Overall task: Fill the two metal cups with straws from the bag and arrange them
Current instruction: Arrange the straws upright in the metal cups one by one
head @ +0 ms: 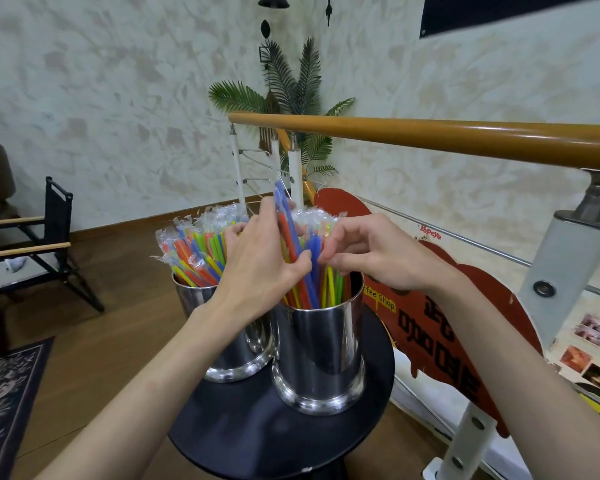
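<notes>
A: Straws (pixel 305 271), wrapped and in mixed colours, stand in the near metal cup (pixel 321 358) on the right of the round black table (pixel 257 427). We record our left hand (pixel 257 268) pressed against the left side of that bundle, thumb curled round the front of it and fingers reaching behind, so the hand grips the straws. One blue straw (pixel 280 199) rises above the rest, just beside the fingertips of that hand.

B: And the right hand (pixel 371 251)?

A: It sits on the right side of the same bundle, above the cup's rim, fingers curled inward. Its fingertips pinch the straws just right of our left thumb. The two hands nearly touch across the bundle.

B: The second cup?

A: The far metal cup (pixel 222 341) stands to the left, touching or just beside the near one; we cannot tell which. It holds its own straws (pixel 194 251), leaning leftward, with our left wrist crossing in front of it. Neither hand holds those.

B: Surroundings?

A: A wooden handrail (pixel 430 135) runs along the right, a red sign (pixel 440 306) beneath it, and a folding chair (pixel 45 251) stands far left.
</notes>
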A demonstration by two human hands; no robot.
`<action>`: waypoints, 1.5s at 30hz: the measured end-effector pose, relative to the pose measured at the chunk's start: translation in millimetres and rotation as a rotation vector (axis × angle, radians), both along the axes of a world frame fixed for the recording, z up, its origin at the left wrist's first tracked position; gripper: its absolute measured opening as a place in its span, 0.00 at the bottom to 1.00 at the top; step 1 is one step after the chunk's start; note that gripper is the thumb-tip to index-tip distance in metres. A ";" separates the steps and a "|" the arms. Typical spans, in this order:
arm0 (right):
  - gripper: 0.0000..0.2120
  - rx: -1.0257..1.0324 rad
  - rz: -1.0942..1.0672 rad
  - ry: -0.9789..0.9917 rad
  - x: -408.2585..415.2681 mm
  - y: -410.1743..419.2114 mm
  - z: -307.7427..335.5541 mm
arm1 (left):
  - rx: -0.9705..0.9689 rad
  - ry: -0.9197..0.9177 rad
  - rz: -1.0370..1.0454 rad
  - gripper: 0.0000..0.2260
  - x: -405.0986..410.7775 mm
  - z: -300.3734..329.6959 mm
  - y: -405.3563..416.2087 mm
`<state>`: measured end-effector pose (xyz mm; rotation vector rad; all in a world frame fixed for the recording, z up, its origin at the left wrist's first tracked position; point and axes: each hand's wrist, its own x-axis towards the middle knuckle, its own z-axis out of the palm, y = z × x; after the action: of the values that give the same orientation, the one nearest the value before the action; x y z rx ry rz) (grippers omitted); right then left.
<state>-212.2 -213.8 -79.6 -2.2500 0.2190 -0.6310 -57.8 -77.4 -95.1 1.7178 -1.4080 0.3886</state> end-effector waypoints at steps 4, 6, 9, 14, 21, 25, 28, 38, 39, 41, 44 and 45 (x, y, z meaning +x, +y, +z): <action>0.11 -0.084 -0.018 0.061 -2.2 -0.6 2.4 | -0.001 0.033 -0.013 0.29 1.7 3.9 3.0; 0.17 -0.158 -0.039 0.053 -2.7 2.3 4.9 | -0.012 0.062 -0.056 0.21 2.6 5.3 4.0; 0.19 -0.385 -0.188 -0.098 -1.2 5.0 9.4 | -0.038 0.151 -0.119 0.09 3.9 7.0 4.2; 0.15 -0.661 -0.377 -0.386 2.2 -0.7 12.7 | -0.053 0.126 -0.061 0.10 1.0 5.5 4.3; 0.13 -0.902 -0.575 -0.421 0.5 0.4 11.1 | -0.054 0.052 -0.005 0.30 4.0 5.9 6.5; 0.10 -0.927 -0.674 -0.409 0.7 -5.2 11.1 | -0.057 0.061 -0.023 0.32 1.5 7.6 9.3; 0.07 -0.910 -0.733 -0.394 -0.7 -14.8 11.0 | -0.072 0.119 -0.069 0.17 3.4 8.2 10.6; 0.08 -0.903 -0.642 -0.194 -13.2 -29.2 8.8 | 0.030 0.532 -0.241 0.09 15.5 31.6 19.6; 0.07 -0.897 -0.639 -0.187 -13.8 -29.7 9.0 | 0.034 0.539 -0.246 0.10 17.2 31.9 19.8; 0.06 -0.830 -0.614 -0.202 -13.6 -26.8 9.8 | 0.025 0.473 -0.218 0.08 17.9 30.2 18.7; 0.09 -0.484 -0.512 -0.252 -8.7 -7.8 12.9 | 0.003 0.264 -0.136 0.07 16.6 24.5 14.4; 0.10 -0.365 -0.470 -0.259 -6.1 1.1 14.1 | -0.016 0.208 -0.122 0.09 16.2 22.2 13.0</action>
<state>-218.2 -212.7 -65.5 -2.4420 0.5481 -1.2909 -41.6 -64.4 -72.9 1.6004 -1.3449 0.1490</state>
